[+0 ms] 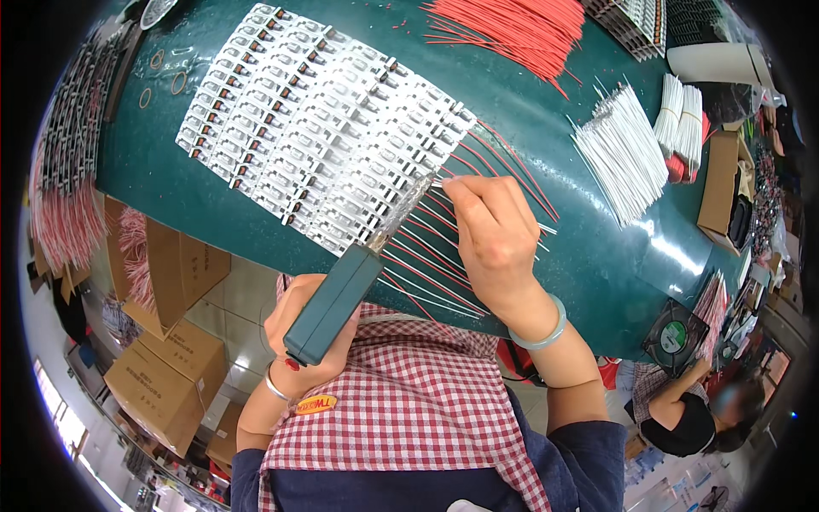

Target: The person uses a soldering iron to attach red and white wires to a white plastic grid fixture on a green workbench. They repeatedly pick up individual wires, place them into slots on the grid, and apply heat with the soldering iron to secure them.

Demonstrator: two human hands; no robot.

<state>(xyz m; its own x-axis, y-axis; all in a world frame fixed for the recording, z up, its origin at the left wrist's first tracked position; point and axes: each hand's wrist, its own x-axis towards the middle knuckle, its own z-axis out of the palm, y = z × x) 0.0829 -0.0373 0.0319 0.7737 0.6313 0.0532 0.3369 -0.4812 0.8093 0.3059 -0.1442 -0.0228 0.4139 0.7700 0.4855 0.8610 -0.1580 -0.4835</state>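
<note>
My left hand (290,317) is wrapped round the green box-shaped handle of a tool (335,303) with a silvery shaft. The shaft runs up and right along the lower right edge of a panel of white connector-like parts (299,128) set in rows. My right hand (496,229) is closed, thumb and forefinger pinched at the shaft's far end on what looks like a thin white wire (438,182). Red and white wires (435,260) stick out from that edge, partly beneath my right hand. The exact contact between tip, wire and panel is too small to tell.
On the green table (589,264) lie a pile of red wires (516,34) and a pile of white wires (621,154). Bundled white wires (678,119), a cardboard box (725,188) and a small fan (674,335) stand right. Cartons (171,384) stand lower left. A person (682,410) sits lower right.
</note>
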